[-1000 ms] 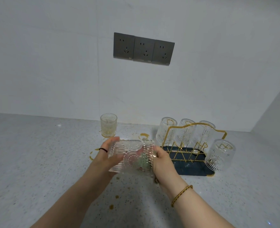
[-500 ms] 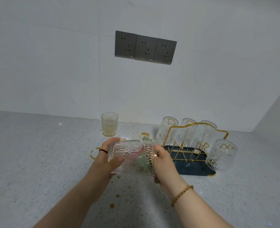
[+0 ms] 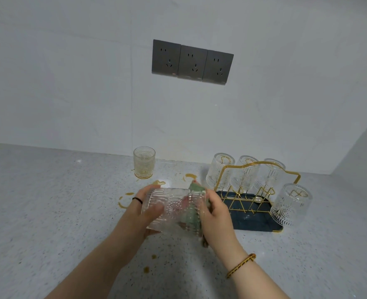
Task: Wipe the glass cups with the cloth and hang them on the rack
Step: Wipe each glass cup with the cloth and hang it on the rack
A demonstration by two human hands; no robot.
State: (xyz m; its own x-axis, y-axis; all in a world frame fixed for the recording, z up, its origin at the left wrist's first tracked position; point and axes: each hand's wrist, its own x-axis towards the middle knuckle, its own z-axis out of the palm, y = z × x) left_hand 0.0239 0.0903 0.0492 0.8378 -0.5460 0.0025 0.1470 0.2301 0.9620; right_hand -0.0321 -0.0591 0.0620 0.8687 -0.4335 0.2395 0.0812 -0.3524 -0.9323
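cloth [image 3: 196,187] now poking above cup [image 3: 174,209] rim, left hand [image 3: 140,205] gripping cup

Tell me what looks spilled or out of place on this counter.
Brownish-yellow ring stains and drips mark the countertop around the glass cup being wiped with the cloth, like dried spills. One upright cup by the wall looks yellow-tinted and unwiped, apart from the four clear cups on the rack.
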